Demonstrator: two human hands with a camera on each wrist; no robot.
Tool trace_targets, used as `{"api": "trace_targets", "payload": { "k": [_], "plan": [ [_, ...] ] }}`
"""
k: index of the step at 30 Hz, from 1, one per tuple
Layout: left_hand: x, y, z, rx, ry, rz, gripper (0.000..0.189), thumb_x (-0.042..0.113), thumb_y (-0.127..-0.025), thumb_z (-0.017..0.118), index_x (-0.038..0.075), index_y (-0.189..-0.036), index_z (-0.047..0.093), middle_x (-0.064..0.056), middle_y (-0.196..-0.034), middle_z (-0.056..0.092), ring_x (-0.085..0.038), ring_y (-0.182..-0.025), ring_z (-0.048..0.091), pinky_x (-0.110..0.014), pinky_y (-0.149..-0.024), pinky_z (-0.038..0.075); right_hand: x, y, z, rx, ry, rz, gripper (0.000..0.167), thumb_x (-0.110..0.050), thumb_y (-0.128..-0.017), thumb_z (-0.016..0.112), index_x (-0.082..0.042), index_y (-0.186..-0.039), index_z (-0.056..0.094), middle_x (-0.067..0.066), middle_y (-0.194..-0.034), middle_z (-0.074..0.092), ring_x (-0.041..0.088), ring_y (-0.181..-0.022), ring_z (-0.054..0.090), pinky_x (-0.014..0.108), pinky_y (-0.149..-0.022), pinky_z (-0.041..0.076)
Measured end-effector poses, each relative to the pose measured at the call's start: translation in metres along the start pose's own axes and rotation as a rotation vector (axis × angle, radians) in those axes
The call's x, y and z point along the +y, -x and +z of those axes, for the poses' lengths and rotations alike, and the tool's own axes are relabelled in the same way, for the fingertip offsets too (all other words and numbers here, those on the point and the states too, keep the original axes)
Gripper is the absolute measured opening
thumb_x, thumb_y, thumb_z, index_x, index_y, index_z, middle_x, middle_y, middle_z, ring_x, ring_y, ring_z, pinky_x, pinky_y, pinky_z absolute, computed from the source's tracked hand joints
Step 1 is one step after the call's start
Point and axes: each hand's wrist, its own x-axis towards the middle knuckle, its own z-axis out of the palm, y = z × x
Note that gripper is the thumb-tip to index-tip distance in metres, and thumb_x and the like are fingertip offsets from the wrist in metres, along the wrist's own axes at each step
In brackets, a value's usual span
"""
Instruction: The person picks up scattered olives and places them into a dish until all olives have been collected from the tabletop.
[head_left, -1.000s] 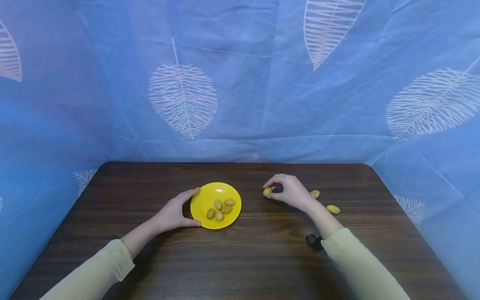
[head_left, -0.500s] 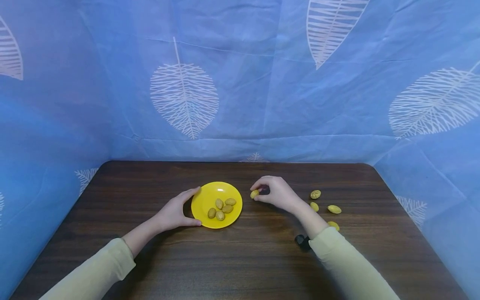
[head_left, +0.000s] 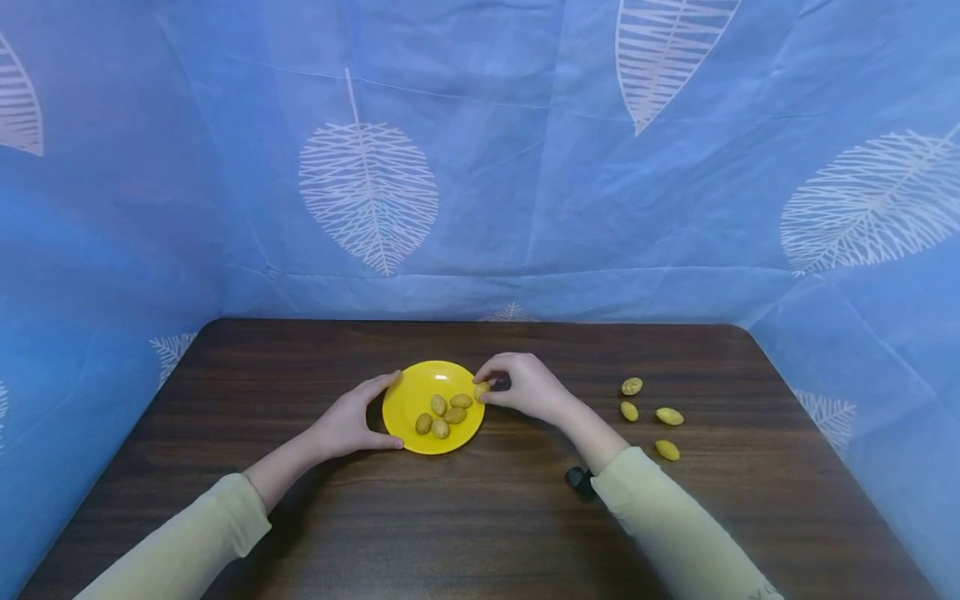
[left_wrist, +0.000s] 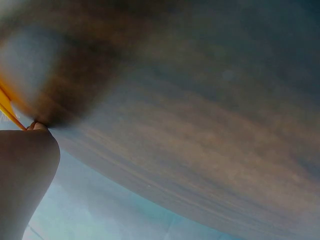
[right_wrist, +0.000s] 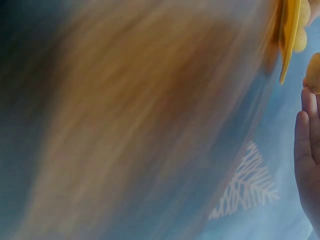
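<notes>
A round yellow plate (head_left: 405, 400) lies on the table in the head view, bearing several small yellow-brown oval fruits (head_left: 439, 429). My left hand (head_left: 347, 429) holds the plate's left side, thumb at the near rim and fingers at the far rim. At the plate's right rim, my right hand (head_left: 525, 385) pinches one more oval fruit (head_left: 482, 390) between thumb and fingers. That pinched fruit (right_wrist: 314, 74) shows at the right edge of the right wrist view, apart from the plate (right_wrist: 289, 40). The left wrist view catches only a sliver of plate (left_wrist: 7, 107) beside the hand.
Several loose yellow oval fruits (head_left: 669, 416) lie on the dark wooden table (head_left: 480, 525) to the right. A black device (head_left: 580, 482) sits at the right wrist. Blue cloth (head_left: 480, 208) with white leaf prints hangs behind the table and at its sides.
My right hand has moved left with the pinched fruit, from the open table to the plate's right rim. More loose fruits on the right have come into sight. The left hand stays put.
</notes>
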Motion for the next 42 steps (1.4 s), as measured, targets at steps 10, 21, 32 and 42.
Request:
{"api": "trace_targets", "payload": {
  "k": [10,21,32,42],
  "plan": [
    [0.000,0.000,0.000,-0.003,0.001,-0.009,0.106,0.033,-0.081,0.094,0.001,-0.164,0.035,-0.027,-0.166,0.041,-0.050,-0.153,0.040,-0.068,-0.123,0.036,-0.021,-0.015,0.013,-0.039,-0.049,-0.018,0.022,-0.013,-0.094,0.082,-0.010,-0.116,0.079,0.005,-0.114,0.078,0.021,-0.104,0.071,0.037,-0.095,0.063],
    [0.001,-0.001,-0.001,-0.006,-0.015,-0.007,0.107,0.036,-0.082,0.093,0.000,-0.164,0.035,-0.028,-0.166,0.041,-0.050,-0.152,0.041,-0.069,-0.122,0.037,-0.033,-0.035,0.028,-0.054,-0.092,-0.045,0.022,-0.012,-0.095,0.081,-0.008,-0.116,0.080,0.006,-0.115,0.080,0.022,-0.107,0.073,0.035,-0.101,0.061],
    [0.000,0.000,0.001,-0.001,-0.002,0.011,0.106,0.037,-0.082,0.093,0.000,-0.163,0.036,-0.028,-0.165,0.043,-0.050,-0.151,0.043,-0.069,-0.122,0.037,-0.039,-0.044,0.039,-0.127,-0.088,-0.105,0.020,-0.012,-0.096,0.080,-0.009,-0.115,0.081,0.007,-0.120,0.079,0.023,-0.111,0.072,0.037,-0.103,0.060],
    [-0.003,0.000,0.001,0.000,-0.007,0.012,0.107,0.038,-0.082,0.093,0.000,-0.164,0.036,-0.028,-0.165,0.042,-0.051,-0.151,0.043,-0.070,-0.121,0.038,-0.038,-0.051,0.044,-0.195,-0.056,-0.107,0.020,-0.012,-0.097,0.079,-0.010,-0.116,0.081,0.006,-0.119,0.079,0.021,-0.110,0.071,0.033,-0.102,0.059]
  ]
}}
